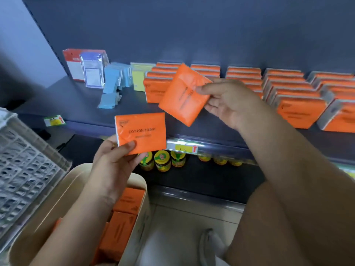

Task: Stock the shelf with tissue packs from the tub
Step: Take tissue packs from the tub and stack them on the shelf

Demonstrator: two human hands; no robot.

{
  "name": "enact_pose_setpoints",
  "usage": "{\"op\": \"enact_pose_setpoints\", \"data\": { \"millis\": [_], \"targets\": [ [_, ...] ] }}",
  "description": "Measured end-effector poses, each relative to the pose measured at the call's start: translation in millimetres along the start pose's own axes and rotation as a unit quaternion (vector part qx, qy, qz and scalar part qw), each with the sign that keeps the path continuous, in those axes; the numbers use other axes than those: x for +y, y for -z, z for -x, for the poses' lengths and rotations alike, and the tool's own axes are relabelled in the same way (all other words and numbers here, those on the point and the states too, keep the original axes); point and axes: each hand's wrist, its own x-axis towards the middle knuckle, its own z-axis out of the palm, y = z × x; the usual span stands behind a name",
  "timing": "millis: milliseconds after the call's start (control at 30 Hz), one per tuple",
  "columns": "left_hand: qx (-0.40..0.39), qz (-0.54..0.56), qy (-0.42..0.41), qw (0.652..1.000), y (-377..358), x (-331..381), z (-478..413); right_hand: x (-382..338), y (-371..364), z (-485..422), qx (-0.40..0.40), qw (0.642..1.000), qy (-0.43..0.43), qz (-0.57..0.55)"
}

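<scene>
Left hand point(115, 156) pinched one pack point(141, 131) by its lower edge, thumb on the face, held just under the shelf point(80, 104) lip above the tub point(143, 186). Right hand point(226, 100) gripped a second pack point(184, 95) by its right edge, over the shelf, in front of the leftmost orange row point(155, 89). Risks, as I judged them: the edge-only grip could let the slick wrapper slip, and pushing the tilted pack in could topple the row's standing packs. Left pack faced the camera, print upright, long axis roughly level. Right pack also showed its face but was rotated, long axis running diagonally from upper right to lower left. More packs point(128, 200) lay in the tub.
</scene>
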Motion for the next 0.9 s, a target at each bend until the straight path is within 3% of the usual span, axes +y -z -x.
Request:
{"op": "enact_pose_setpoints", "data": {
  "millis": [167,433,767,833,900],
  "targets": [
    [-0.037,-0.007,0.003,0.999,-30,-2,-12,-12,38,-10,0.051,0.994,0.101,-0.014],
    [-0.063,-0.026,-0.003,0.998,-78,0,-32,-7,64,-17,0.137,0.975,0.171,-0.049],
    [-0.025,-0.067,-0.033,0.997,-91,18,-72,1,32,-58,0.111,0.923,0.327,0.170],
    [0.000,-0.088,-0.055,0.995,-83,22,-82,5,27,-70,0.094,0.895,0.343,0.269],
    [0.032,-0.085,-0.063,0.994,-76,24,-89,7,24,-80,0.073,0.840,0.355,0.404]
  ]
}}
